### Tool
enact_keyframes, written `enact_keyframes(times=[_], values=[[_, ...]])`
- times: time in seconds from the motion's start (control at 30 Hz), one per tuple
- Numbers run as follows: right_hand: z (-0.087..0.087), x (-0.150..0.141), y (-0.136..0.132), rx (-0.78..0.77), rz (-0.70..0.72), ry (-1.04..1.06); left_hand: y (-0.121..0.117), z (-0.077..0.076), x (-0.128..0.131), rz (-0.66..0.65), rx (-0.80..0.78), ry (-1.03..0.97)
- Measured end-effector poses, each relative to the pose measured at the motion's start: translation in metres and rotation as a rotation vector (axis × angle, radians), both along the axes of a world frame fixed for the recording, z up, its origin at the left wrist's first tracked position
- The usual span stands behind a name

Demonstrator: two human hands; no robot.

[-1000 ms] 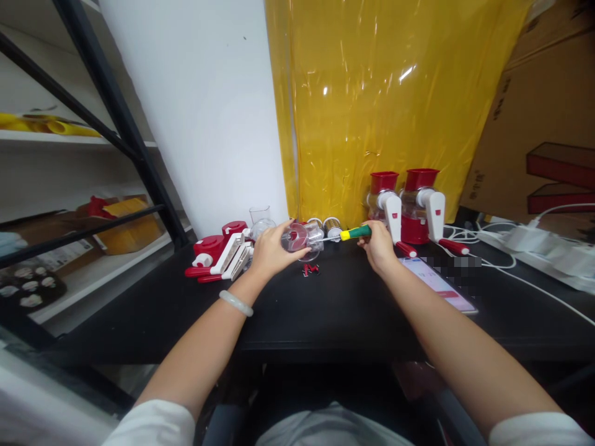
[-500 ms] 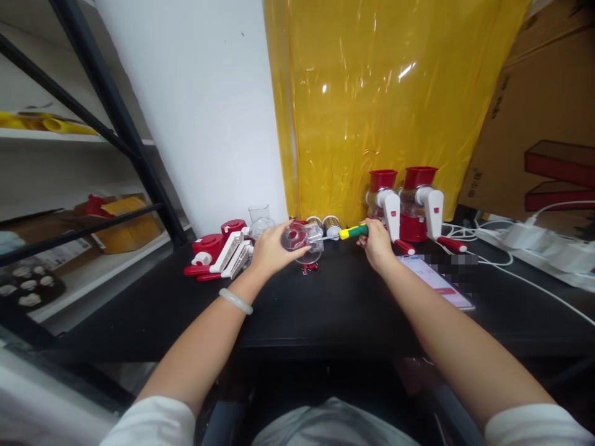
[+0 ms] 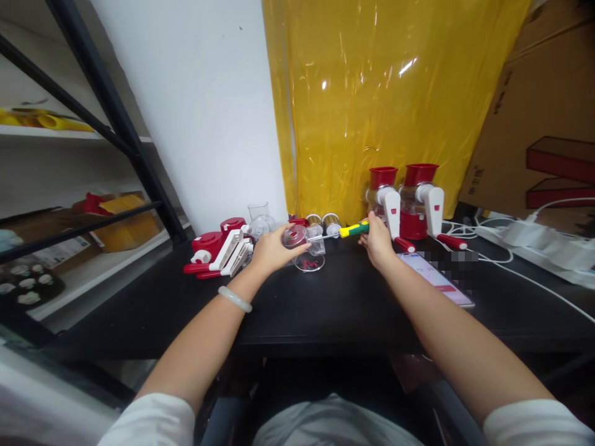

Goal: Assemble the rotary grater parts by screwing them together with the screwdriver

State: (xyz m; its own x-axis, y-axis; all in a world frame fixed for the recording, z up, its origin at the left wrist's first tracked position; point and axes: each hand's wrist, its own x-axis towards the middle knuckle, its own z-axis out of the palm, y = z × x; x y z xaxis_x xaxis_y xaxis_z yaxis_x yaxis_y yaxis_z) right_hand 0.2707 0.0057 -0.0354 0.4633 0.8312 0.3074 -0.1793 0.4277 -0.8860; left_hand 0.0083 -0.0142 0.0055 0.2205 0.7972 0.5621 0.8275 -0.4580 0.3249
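Observation:
My left hand point(image 3: 274, 251) is closed on a clear plastic grater body point(image 3: 317, 248), with thumb and fingers around its left side. A red part point(image 3: 294, 236) shows in or through the clear plastic. My right hand point(image 3: 379, 238) grips a screwdriver point(image 3: 354, 230) by its green and yellow handle. The metal shaft points left and reaches the clear body; its tip cannot be made out. Below the body's wide round rim, small red pieces point(image 3: 308, 263) show through the plastic. Two metal grater drums point(image 3: 331, 223) lie just behind.
Left on the black table point(image 3: 288, 322) are red bases point(image 3: 207, 241), white cranks point(image 3: 227, 254) with red grips and another clear body point(image 3: 260, 223). At right stand two assembled rotary graters point(image 3: 421, 204), a phone point(image 3: 437, 279), white cables and a power strip point(image 3: 534, 248). A yellow sheet point(image 3: 372, 105) hangs behind.
The clear body has tilted, its wide rim swinging down and toward me over the small red pieces. Both hands keep their grips, and the screwdriver stays against the body.

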Motion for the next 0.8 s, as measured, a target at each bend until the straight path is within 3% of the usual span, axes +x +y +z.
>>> enact_keyframes(times=[0.5,0.8], values=[[0.003,-0.0029,0.0019,-0.103,0.048,0.246,0.0057,-0.0049,-0.0014,-0.033,-0.063,0.005],[-0.0024,0.0004,0.0016,-0.103,-0.023,0.004,0.0085,-0.0051,-0.0038,-0.057,-0.102,0.024]])
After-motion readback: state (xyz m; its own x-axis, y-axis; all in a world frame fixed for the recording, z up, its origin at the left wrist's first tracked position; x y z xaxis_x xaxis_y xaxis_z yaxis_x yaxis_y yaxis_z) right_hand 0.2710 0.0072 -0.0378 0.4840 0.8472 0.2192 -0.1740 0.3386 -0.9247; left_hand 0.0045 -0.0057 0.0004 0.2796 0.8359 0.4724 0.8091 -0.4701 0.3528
